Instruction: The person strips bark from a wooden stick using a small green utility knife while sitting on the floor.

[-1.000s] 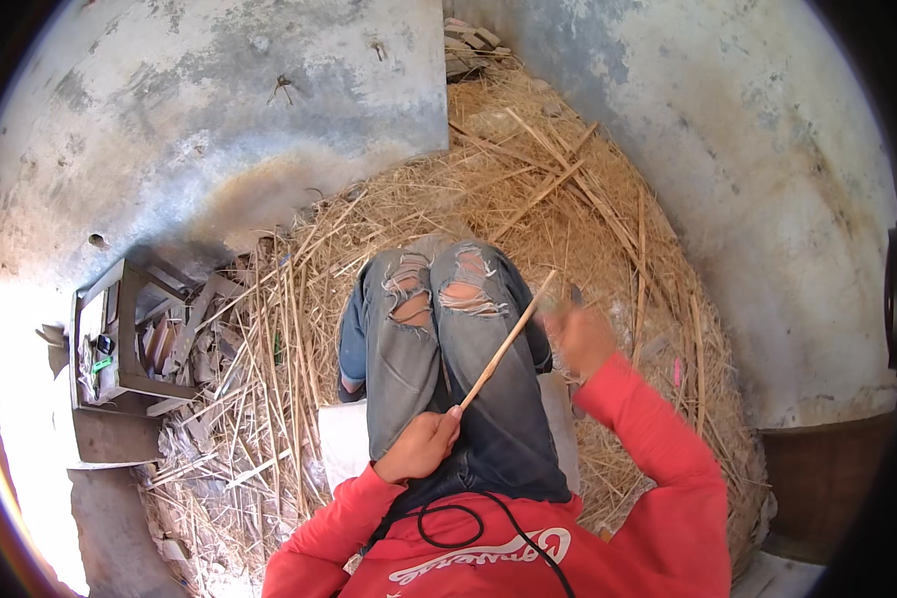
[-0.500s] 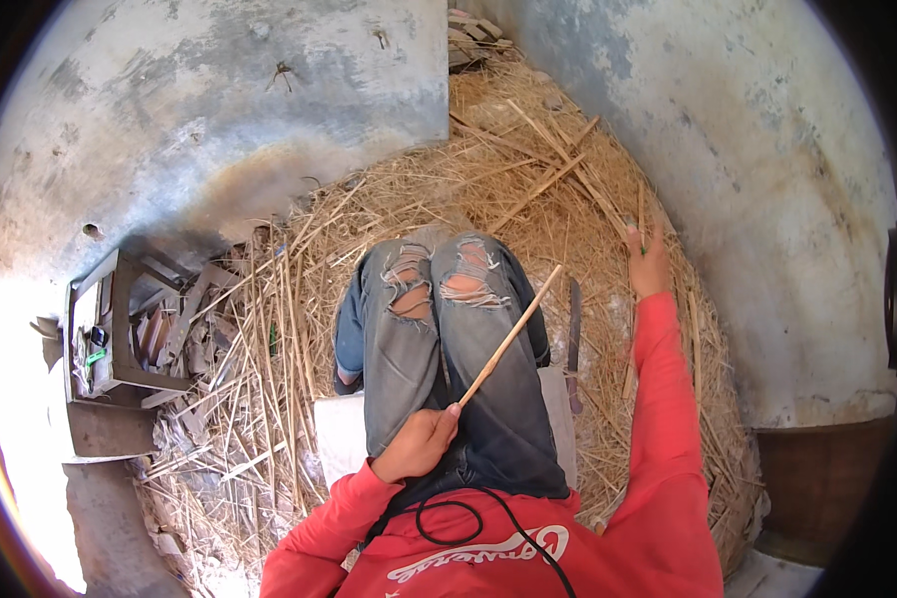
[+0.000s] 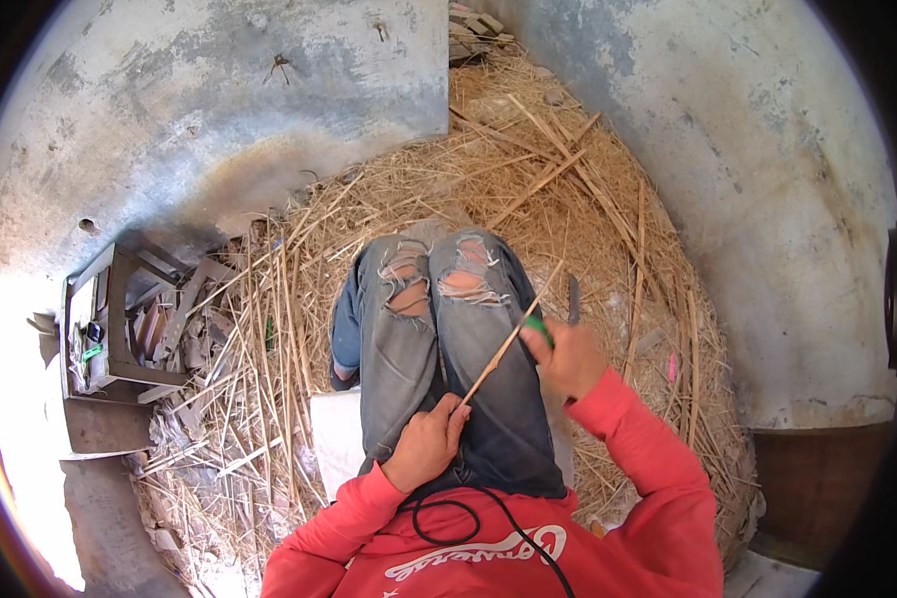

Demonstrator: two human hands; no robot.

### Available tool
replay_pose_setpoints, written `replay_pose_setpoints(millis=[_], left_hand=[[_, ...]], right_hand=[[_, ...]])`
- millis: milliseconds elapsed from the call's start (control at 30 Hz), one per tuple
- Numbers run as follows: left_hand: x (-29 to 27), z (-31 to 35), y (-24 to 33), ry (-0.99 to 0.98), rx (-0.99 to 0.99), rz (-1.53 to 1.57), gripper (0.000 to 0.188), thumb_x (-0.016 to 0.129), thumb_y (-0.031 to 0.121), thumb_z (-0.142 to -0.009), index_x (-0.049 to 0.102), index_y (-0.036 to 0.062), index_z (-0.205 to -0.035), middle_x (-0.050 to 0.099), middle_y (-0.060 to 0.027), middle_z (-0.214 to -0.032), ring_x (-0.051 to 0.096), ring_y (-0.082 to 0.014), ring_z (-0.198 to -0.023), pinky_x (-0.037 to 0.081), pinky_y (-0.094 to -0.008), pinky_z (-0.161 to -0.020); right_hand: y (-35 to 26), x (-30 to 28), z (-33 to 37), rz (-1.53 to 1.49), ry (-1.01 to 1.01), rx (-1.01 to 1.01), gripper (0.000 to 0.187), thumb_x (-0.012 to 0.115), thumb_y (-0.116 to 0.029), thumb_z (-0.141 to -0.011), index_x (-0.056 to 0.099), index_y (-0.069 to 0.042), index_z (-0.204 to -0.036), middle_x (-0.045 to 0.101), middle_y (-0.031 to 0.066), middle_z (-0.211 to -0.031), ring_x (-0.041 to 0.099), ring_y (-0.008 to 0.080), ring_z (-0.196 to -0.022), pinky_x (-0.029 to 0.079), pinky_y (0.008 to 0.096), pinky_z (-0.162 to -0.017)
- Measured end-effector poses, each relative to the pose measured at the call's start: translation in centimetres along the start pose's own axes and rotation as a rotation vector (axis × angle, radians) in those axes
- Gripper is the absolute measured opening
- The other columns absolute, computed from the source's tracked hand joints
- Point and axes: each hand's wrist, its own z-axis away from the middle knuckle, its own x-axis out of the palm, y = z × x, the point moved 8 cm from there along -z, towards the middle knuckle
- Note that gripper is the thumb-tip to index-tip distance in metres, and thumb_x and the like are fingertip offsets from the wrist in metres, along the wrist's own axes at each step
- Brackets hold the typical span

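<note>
My left hand (image 3: pixel 424 441) is closed round the lower end of a thin pale wooden stick (image 3: pixel 495 361). The stick slants up to the right over the lap of my torn jeans (image 3: pixel 401 349). Against its upper part, my right hand (image 3: pixel 572 361) is closed on a small green object (image 3: pixel 536 327). Only a bit of green shows by the thumb; whether it has a blade is hidden. A dark flat strip, like a blade (image 3: pixel 574 297), lies on the straw just beyond the right hand, its near part hidden.
Straw and loose sticks (image 3: pixel 548 179) cover the floor around my knees. A wooden frame box (image 3: pixel 120 319) with scraps stands at the left. Stained walls (image 3: pixel 747 199) rise ahead and to the right. A pink object (image 3: pixel 672 367) lies on the straw at right.
My right hand has come in from the far right, over the straw, to the stick, bringing the green object. The left hand still holds the stick, shifted slightly right.
</note>
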Motion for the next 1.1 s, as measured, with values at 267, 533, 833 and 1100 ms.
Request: replay_pose_setpoints(millis=[267, 533, 833, 1100], left_hand=[[-0.4, 0.4, -0.1, 0.061, 0.020, -0.143, 0.018, 0.055, 0.023, -0.105, 0.058, 0.0057, -0.101, 0.064, -0.0200, -0.067, 0.065, -0.0445, -0.065, 0.049, -0.0518, -0.057], [-0.5, 0.4, 0.1, 0.103, 0.088, -0.227, 0.019, 0.055, 0.029, -0.104, 0.056, 0.0097, -0.105, 0.060, -0.0217, -0.059, 0.062, -0.0462, -0.058, 0.048, -0.0568, -0.052], [-0.7, 0.9, 0.7, 0.117, 0.096, -0.297, 0.018, 0.054, 0.029, -0.105, 0.054, 0.0111, -0.102, 0.060, -0.0205, -0.058, 0.061, -0.0445, -0.054, 0.047, -0.0565, -0.049], [-0.3, 0.8, 0.3, 0.121, 0.102, -0.330, 0.018, 0.054, 0.028, -0.105, 0.054, 0.0108, -0.100, 0.059, -0.0197, -0.057, 0.061, -0.0436, -0.053, 0.047, -0.0553, -0.048]], right_hand=[[0.7, -1.9, -1.8, 0.076, -0.040, 0.043, 0.061, 0.044, -0.057, -0.103, 0.065, -0.002, -0.086, 0.063, 0.0252, -0.064, 0.065, 0.0471, -0.064, 0.051, 0.0550, -0.059], [0.2, -1.0, -1.3, 0.080, -0.040, -0.021, 0.057, 0.050, -0.054, -0.102, 0.068, -0.003, -0.087, 0.061, 0.0265, -0.066, 0.063, 0.0468, -0.064, 0.049, 0.0543, -0.060], [7.6, -4.8, -4.4, 0.042, 0.158, 0.205, 0.062, 0.045, -0.054, -0.104, 0.067, 0.003, -0.093, 0.066, 0.0309, -0.077, 0.067, 0.0480, -0.074, 0.052, 0.0562, -0.067], [-2.5, -1.3, 0.8, 0.051, -0.126, -0.084, 0.060, 0.047, -0.053, -0.103, 0.068, 0.003, -0.095, 0.063, 0.0257, -0.064, 0.065, 0.0457, -0.062, 0.052, 0.0523, -0.061]])
